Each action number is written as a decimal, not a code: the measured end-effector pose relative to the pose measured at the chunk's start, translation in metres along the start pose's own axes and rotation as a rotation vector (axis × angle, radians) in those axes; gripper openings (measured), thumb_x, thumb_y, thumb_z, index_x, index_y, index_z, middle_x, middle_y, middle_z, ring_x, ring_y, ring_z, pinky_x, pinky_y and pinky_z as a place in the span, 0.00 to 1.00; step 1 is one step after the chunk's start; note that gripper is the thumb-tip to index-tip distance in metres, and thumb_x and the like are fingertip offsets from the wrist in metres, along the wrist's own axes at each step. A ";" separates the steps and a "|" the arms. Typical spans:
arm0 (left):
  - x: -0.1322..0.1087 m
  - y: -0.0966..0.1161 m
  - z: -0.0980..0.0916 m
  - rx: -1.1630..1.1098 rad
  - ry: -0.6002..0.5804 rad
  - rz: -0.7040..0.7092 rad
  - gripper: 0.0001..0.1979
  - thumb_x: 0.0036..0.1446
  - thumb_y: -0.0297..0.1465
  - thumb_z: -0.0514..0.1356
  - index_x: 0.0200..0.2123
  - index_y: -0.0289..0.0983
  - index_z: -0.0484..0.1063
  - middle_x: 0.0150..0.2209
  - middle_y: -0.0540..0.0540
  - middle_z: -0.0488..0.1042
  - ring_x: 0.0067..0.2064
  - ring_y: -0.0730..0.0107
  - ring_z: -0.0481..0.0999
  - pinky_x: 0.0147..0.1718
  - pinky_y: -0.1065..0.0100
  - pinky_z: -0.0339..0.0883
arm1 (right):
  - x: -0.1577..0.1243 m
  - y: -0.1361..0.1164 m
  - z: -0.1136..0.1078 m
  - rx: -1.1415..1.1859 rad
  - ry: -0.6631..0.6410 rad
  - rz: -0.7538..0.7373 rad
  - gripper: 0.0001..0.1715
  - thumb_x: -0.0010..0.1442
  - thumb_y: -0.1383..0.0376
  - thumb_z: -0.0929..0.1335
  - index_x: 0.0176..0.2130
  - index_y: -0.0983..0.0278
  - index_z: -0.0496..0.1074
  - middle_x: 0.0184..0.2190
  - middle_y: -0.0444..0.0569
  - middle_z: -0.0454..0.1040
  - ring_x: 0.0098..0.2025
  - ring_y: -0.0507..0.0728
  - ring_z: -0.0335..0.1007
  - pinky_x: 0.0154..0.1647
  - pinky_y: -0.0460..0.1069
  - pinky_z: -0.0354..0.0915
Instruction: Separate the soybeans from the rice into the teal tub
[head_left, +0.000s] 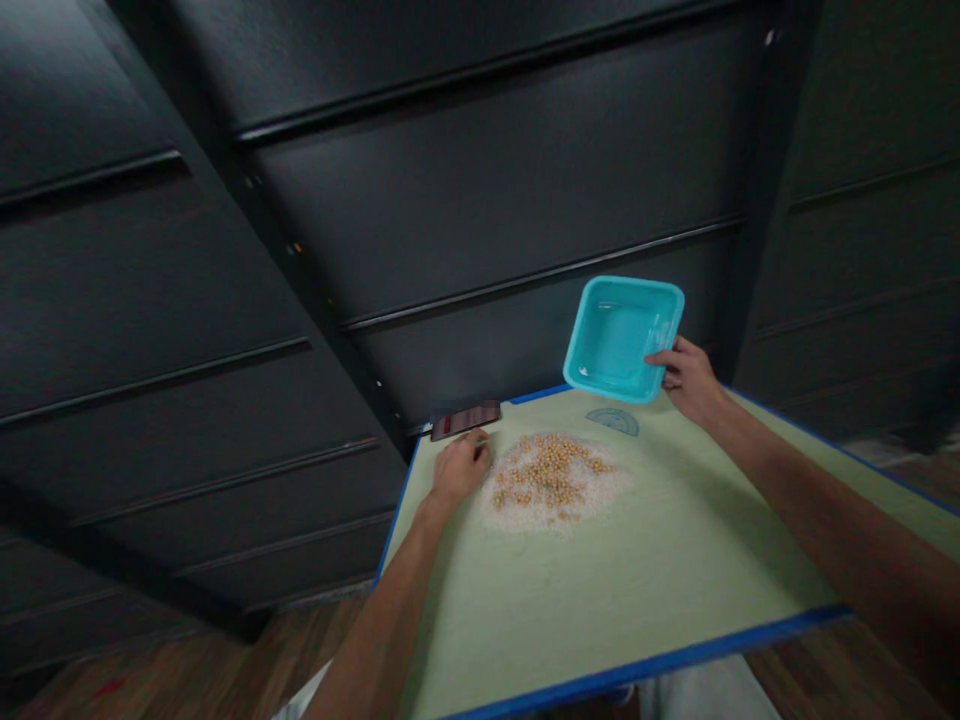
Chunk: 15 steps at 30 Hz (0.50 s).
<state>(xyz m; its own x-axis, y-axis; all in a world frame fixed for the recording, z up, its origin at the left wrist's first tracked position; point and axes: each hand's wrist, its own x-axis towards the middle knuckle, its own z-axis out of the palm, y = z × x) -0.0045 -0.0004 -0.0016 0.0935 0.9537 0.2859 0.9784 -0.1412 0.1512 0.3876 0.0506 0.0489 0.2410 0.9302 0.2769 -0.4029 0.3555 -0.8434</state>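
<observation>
My right hand (688, 380) grips the near corner of an empty turquoise square tub (619, 335), holding it tilted up above the far edge of the table. On the green tabletop lies a spread heap of white rice mixed with yellowish chickpeas (551, 480). My left hand (459, 468) rests on the table just left of the heap, fingers curled and touching its edge; whether anything is pinched in them cannot be made out.
The table (600, 590) is pale green with a blue rim. A dark phone (465, 419) lies at its far left corner. A round bluish mark (613, 421) shows on the tabletop under the tub. Dark panelled walls stand behind; wooden floor below.
</observation>
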 end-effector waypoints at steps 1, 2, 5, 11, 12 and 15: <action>0.000 0.000 0.000 -0.002 -0.002 0.003 0.17 0.64 0.35 0.51 0.52 0.41 0.72 0.48 0.42 0.82 0.49 0.55 0.80 0.42 0.61 0.64 | 0.000 0.003 0.001 -0.063 0.035 -0.042 0.17 0.35 0.73 0.75 0.25 0.61 0.67 0.18 0.37 0.63 0.18 0.46 0.49 0.16 0.45 0.42; 0.000 0.000 0.000 -0.003 -0.004 0.007 0.17 0.64 0.35 0.51 0.52 0.42 0.72 0.47 0.42 0.82 0.49 0.55 0.80 0.42 0.61 0.64 | 0.000 0.006 0.002 -0.125 0.065 -0.087 0.16 0.34 0.73 0.73 0.24 0.61 0.66 0.19 0.38 0.64 0.20 0.48 0.52 0.17 0.45 0.45; 0.001 0.000 0.001 -0.007 -0.003 0.015 0.17 0.64 0.35 0.51 0.51 0.42 0.72 0.47 0.42 0.82 0.49 0.54 0.80 0.42 0.61 0.64 | -0.003 0.012 0.003 -0.330 0.101 -0.227 0.15 0.36 0.73 0.72 0.20 0.61 0.61 0.17 0.38 0.59 0.22 0.50 0.52 0.20 0.46 0.47; 0.001 -0.001 0.003 -0.007 0.005 0.018 0.17 0.64 0.35 0.51 0.51 0.42 0.72 0.48 0.43 0.82 0.50 0.56 0.80 0.44 0.61 0.64 | -0.012 0.012 0.008 -0.534 0.059 -0.404 0.17 0.40 0.72 0.71 0.20 0.60 0.57 0.17 0.38 0.53 0.23 0.50 0.47 0.22 0.47 0.43; 0.001 -0.001 0.002 -0.005 0.005 0.018 0.17 0.64 0.35 0.50 0.52 0.42 0.72 0.48 0.43 0.82 0.50 0.56 0.80 0.43 0.61 0.63 | -0.012 0.012 0.009 -0.535 0.058 -0.408 0.18 0.40 0.72 0.71 0.20 0.60 0.57 0.17 0.38 0.52 0.23 0.50 0.47 0.22 0.47 0.43; 0.001 -0.001 0.001 0.002 -0.002 0.009 0.17 0.64 0.35 0.51 0.52 0.43 0.72 0.46 0.42 0.82 0.49 0.54 0.80 0.41 0.60 0.63 | -0.013 0.012 0.010 -0.524 0.047 -0.401 0.18 0.40 0.72 0.71 0.19 0.60 0.57 0.17 0.39 0.53 0.23 0.50 0.47 0.23 0.48 0.43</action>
<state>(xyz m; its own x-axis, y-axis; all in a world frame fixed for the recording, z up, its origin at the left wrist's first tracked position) -0.0048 0.0011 -0.0025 0.1023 0.9530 0.2851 0.9779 -0.1488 0.1468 0.3705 0.0436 0.0396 0.3258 0.7260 0.6056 0.2059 0.5707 -0.7949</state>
